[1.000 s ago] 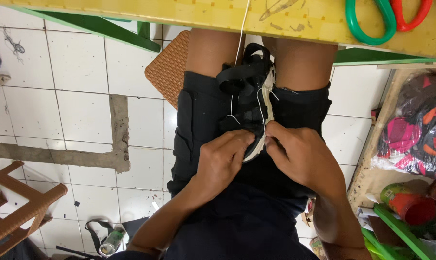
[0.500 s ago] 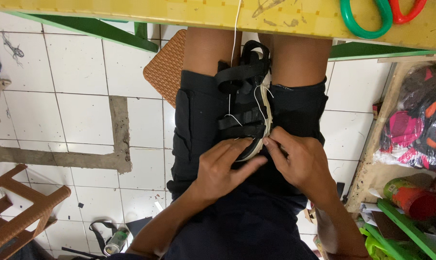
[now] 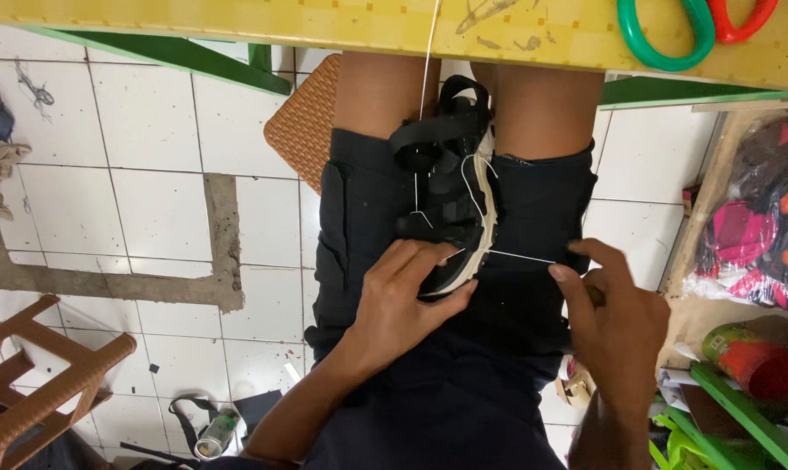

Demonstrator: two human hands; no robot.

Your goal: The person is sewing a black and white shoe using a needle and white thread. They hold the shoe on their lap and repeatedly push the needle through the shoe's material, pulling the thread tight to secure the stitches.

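Moved: right hand [image 3: 616, 318] has pulled away from the sandal [image 3: 450, 196] toward frame right, drawing the thread [image 3: 520, 256] taut.
Left hand [image 3: 407, 300]: closed over the sandal's heel.
Right hand: pinching the thread.
Sandal: centre frame, on the lap.
Desk [image 3: 324, 26]: top edge, scissors [image 3: 694, 26] upper right.

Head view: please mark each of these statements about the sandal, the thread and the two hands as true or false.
1. The black sandal lies on the person's lap. True.
2. The right hand pulls a white thread out sideways from the sandal's sole. True.
3. The left hand rests on the floor tiles. False: it holds the near end of the sandal.
4. The scissors on the yellow table have blue handles. False: one handle is green, the other red.
5. A brown woven stool stands on the floor at lower left. True.
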